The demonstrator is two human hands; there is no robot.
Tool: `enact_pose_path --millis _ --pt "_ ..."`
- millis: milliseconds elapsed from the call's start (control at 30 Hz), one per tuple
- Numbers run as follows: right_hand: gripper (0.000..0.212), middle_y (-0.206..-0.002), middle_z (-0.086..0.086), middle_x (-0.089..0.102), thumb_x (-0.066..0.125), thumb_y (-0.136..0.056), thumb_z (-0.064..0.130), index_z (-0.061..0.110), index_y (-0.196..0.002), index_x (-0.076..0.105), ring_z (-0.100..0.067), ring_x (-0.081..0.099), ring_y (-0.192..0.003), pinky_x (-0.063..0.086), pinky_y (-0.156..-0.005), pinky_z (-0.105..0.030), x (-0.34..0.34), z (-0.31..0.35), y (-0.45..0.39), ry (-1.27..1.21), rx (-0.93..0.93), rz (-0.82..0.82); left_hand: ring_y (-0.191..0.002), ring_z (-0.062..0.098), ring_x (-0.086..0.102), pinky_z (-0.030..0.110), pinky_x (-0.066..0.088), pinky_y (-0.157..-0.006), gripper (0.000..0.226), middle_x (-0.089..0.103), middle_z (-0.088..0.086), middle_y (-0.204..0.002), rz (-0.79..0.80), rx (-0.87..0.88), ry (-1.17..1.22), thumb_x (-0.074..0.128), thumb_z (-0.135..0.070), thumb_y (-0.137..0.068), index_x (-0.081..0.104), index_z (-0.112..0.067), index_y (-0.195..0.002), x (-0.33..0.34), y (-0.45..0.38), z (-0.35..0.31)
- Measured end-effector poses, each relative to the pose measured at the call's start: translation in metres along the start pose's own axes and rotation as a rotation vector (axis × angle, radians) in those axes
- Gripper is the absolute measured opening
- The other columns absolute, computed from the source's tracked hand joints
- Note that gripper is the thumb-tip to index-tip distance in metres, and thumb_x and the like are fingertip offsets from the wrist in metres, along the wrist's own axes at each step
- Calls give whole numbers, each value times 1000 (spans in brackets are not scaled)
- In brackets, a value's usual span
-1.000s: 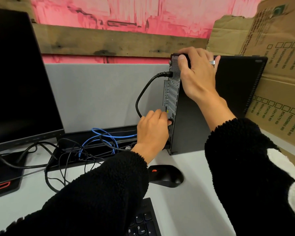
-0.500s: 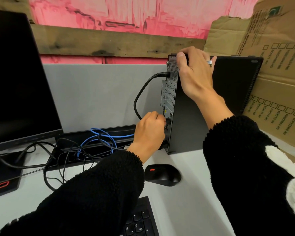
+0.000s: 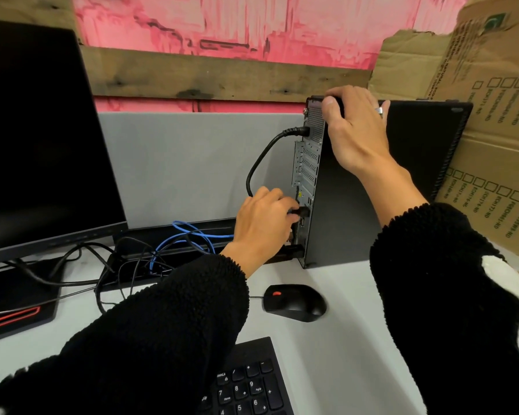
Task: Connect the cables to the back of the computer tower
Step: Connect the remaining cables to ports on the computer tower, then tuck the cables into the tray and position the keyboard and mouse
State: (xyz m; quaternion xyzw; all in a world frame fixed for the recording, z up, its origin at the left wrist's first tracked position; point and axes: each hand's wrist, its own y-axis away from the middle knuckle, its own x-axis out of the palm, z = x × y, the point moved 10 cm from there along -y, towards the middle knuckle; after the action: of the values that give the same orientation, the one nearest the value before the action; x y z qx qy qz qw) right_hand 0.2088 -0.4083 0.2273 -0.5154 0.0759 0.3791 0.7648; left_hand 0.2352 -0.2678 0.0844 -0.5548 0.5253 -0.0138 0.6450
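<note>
A black plug (image 3: 300, 211) was pinched by the left hand (image 3: 262, 221) at the computer tower (image 3: 372, 187) rear, seemingly inserted; the tower's top was gripped by the right hand (image 3: 352, 131).

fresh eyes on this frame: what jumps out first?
The black computer tower standing at the desk's back right, with the right hand clamped over its top rear corner. Lower down, the left hand pinches a black plug at the rear panel, below a thick black cable already plugged in near the top.
</note>
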Motion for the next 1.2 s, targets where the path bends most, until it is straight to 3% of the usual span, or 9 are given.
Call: enact_pose_path --millis 100,233,467,633,867,933,1033,1100,1200 --pt "48 -161 2 41 35 -108 40 20 -148 50 -19 8 -160 -5 -128 -48 2 -1 5 17 38 30 -111 19 54 38 47 -91 28 68 -5 -114 17 2 23 63 -36 -98 71 -23 -121 -10 2 7" --pt "61 -174 2 15 45 -106 37 21 -163 30 -19 -6 -161 4 -130 -49 9 5 23 -2 33 21 -114 15 51 36 48 -92 28 65 -6 -118 62 -1 46 59 -35 -100 68 -21 -123 -23 10 17" --pt "46 -141 0 47 67 -85 14 17 -130 58 -17 47 -129 41 -104 -27 23 24 90 -76 -55 -173 -119 16 51 35 49 -95 31 61 -5 -124 143 -93 45 61 -35 -100 65 -22 -127 -49 44 56" --pt "11 -104 4 65 64 -91 12 19 -98 68 -15 62 -98 54 -86 -35 75 23 136 -98 46 85 -112 11 52 25 43 -91 27 58 -8 -116 143 -193 58 67 -30 -96 67 -23 -123 -79 89 89" --pt "13 -86 9 73 66 -92 15 24 -92 75 -11 67 -84 58 -82 -36 156 36 206 -80 68 629 -71 2 49 27 48 -72 19 48 -16 -82 -49 -313 56 79 -26 -84 63 -25 -93 -157 150 138" --pt "19 -101 9 71 67 -93 16 22 -110 75 -12 64 -95 55 -92 -36 174 42 222 -60 43 753 -86 5 54 39 53 -82 35 51 -14 -95 39 -416 -30 79 -50 -80 58 -30 -100 -163 162 152" --pt "50 -138 -2 57 71 -93 24 34 -141 58 -19 55 -119 47 -103 -38 198 57 243 -23 -32 943 -122 21 47 50 48 -100 102 40 -6 -128 319 -613 -164 68 -92 -51 41 -37 -133 -155 185 180" --pt "54 -149 -3 45 68 -95 34 45 -145 52 -27 53 -127 46 -107 -46 213 64 251 67 -96 1019 -133 28 45 49 45 -108 135 31 2 -145 648 -713 -86 69 -97 -32 21 -47 -148 -134 207 190" --pt "41 -145 -1 40 68 -95 45 44 -135 62 -29 59 -119 49 -101 -45 221 71 250 224 -159 1018 -136 30 45 45 40 -113 137 37 8 -146 954 -645 -31 76 -92 -33 15 -55 -150 -103 227 172"
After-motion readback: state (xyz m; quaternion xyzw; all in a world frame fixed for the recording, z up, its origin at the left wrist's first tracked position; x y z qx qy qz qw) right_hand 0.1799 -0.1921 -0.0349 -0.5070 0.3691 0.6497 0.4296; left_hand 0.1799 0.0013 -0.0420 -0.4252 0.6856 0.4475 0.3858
